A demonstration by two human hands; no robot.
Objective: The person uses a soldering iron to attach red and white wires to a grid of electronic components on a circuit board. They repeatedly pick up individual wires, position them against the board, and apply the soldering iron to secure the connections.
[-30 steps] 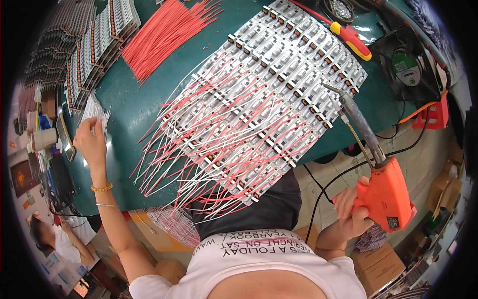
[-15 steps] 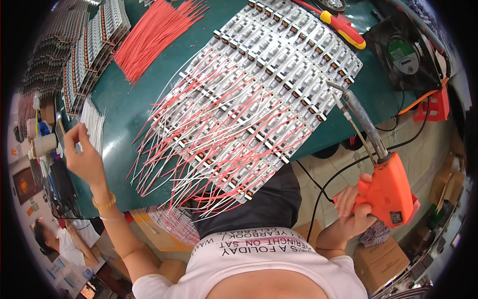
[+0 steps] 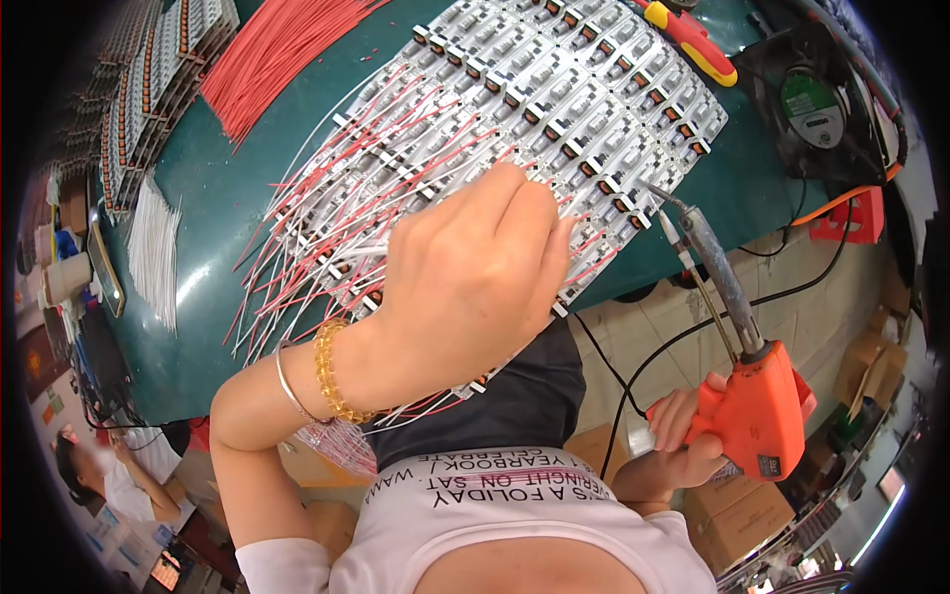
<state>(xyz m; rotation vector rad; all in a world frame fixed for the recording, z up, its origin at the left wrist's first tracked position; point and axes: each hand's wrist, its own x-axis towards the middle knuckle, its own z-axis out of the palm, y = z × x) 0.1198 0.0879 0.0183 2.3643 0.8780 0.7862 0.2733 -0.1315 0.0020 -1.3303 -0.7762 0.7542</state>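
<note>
Left hand [image 3: 470, 287] loosely curled, knuckles up, fingertips on white panel of small circuit boards with red and white wires [image 3: 554, 109] on green table [image 3: 213, 213]. Right hand [image 3: 683, 441] grips orange pistol-shaped soldering iron [image 3: 747, 396], tip near panel edge.

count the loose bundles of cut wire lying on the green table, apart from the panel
2: a red wire bundle at the top left, and a white wire bundle at the left edge. More may be hidden under the left hand.

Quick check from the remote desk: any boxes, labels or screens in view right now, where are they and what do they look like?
Cardboard boxes: brown, on the floor at lower right, below the right hand.
Round label: green and white, on the black fan's hub, upper right.
Small screen: glowing, bottom left, blurred.
</note>
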